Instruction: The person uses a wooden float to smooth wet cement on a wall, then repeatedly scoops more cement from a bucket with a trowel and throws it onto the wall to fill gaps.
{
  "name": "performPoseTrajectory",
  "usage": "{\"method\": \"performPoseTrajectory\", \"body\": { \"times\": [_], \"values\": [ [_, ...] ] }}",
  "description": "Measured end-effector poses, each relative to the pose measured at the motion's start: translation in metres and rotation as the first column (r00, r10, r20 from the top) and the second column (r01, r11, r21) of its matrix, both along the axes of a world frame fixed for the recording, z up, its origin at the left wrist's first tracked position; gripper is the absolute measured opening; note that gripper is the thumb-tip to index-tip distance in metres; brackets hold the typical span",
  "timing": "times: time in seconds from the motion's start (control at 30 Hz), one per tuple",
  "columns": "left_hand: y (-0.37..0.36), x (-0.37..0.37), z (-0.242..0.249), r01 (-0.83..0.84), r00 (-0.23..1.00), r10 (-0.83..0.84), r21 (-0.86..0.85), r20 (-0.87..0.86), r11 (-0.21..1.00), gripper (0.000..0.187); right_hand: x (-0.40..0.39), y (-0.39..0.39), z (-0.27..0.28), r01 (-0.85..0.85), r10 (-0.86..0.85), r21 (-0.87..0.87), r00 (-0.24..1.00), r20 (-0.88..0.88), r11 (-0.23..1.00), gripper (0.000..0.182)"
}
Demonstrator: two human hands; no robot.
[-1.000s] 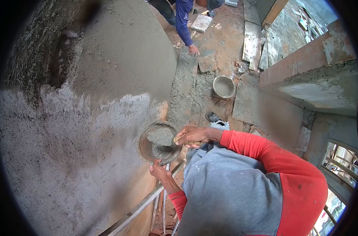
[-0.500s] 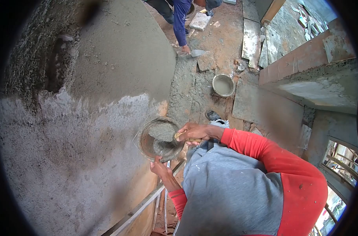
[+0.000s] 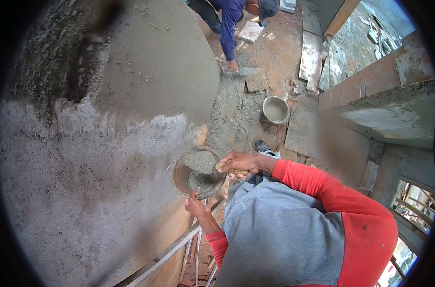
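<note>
My left hand (image 3: 196,204) grips the near rim of a round mortar bowl (image 3: 181,178), which is held tilted beside the wall. My right hand (image 3: 237,163) is closed round the handle of a trowel, at the bowl's right side. The trowel's blade (image 3: 201,161), covered in wet grey mortar, lies over the bowl's opening. More wet mortar (image 3: 202,182) sits in the bottom of the bowl.
A wall (image 3: 98,191) rises at the left, smooth grey plaster (image 3: 165,62) on its upper part. A second bowl (image 3: 276,110) of mortar stands on the ground. Beyond it a co-worker's hand (image 3: 232,65) holds another trowel (image 3: 247,71). Metal rails (image 3: 169,253) run below my left hand.
The view has shifted slightly, so the surroundings appear lower and further right. Both my hands keep their grips. More of the co-worker's head shows at the top.
</note>
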State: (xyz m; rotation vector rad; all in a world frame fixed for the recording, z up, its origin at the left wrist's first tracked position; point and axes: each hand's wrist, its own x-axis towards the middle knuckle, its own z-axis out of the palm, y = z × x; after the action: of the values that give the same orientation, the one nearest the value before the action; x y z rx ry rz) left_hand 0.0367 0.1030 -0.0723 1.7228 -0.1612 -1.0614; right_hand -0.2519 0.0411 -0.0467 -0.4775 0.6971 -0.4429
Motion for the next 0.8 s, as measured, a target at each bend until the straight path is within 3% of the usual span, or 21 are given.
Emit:
{"method": "performPoseTrajectory", "body": {
  "times": [0.1, 0.17, 0.2, 0.23, 0.27, 0.3, 0.37, 0.47, 0.57, 0.67, 0.8],
  "values": [
    [0.011, 0.033, -0.031, 0.009, 0.99, -0.029, 0.147, 0.134, 0.989, 0.024, 0.003, -0.004, -0.005, 0.061, -0.061, -0.069, 0.998, -0.001, 0.996, 0.014],
    [0.009, 0.015, -0.008, 0.002, 0.995, -0.004, 0.017, 0.098, 1.0, 0.018, -0.001, -0.016, 0.011, 0.066, -0.062, -0.162, 0.998, 0.031, 0.985, 0.02],
    [0.01, 0.024, -0.018, 0.012, 0.994, -0.017, 0.049, 0.112, 0.999, 0.03, -0.003, -0.024, 0.026, 0.089, -0.081, -0.124, 0.994, 0.069, 0.988, 0.018],
    [0.008, 0.031, -0.034, -0.05, 0.994, 0.052, -0.022, 0.093, 0.998, 0.036, -0.002, -0.031, 0.037, 0.129, -0.119, -0.116, 0.989, 0.086, 0.985, 0.017],
    [0.004, 0.017, -0.008, -0.097, 0.993, 0.095, 0.02, 0.069, 0.995, 0.036, -0.003, -0.046, 0.051, 0.169, -0.159, -0.097, 0.981, 0.111, 0.981, 0.017],
    [0.008, 0.04, -0.034, -0.011, 0.997, 0.005, 0.08, 0.074, 0.997, 0.033, -0.006, -0.067, 0.078, 0.211, -0.191, -0.129, 0.97, 0.15, 0.969, 0.017],
    [-0.04, 0.047, -0.036, -0.034, 0.997, 0.037, -0.04, 0.071, 0.999, 0.033, -0.008, -0.085, 0.122, 0.286, -0.25, -0.134, 0.94, 0.234, 0.949, 0.016],
    [-0.055, 0.054, -0.036, -0.101, 0.991, 0.109, -0.107, 0.075, 0.989, 0.032, -0.018, -0.123, 0.198, 0.447, -0.362, -0.195, 0.862, 0.355, 0.873, 0.016],
    [-0.045, 0.063, -0.04, -0.17, 0.98, 0.181, -0.125, 0.08, 0.977, 0.032, -0.024, -0.163, 0.259, 0.659, -0.515, -0.208, 0.715, 0.473, 0.723, 0.02],
    [-0.043, 0.072, -0.043, -0.243, 0.963, 0.256, -0.143, 0.081, 0.96, 0.031, -0.041, -0.193, 0.33, 0.83, -0.598, -0.282, 0.546, 0.587, 0.481, 0.025],
    [-0.033, 0.081, -0.051, -0.352, 0.928, 0.364, -0.137, 0.079, 0.926, 0.031, -0.077, -0.212, 0.409, 0.939, -0.586, -0.312, 0.335, 0.738, 0.145, 0.027]
  ]
}}
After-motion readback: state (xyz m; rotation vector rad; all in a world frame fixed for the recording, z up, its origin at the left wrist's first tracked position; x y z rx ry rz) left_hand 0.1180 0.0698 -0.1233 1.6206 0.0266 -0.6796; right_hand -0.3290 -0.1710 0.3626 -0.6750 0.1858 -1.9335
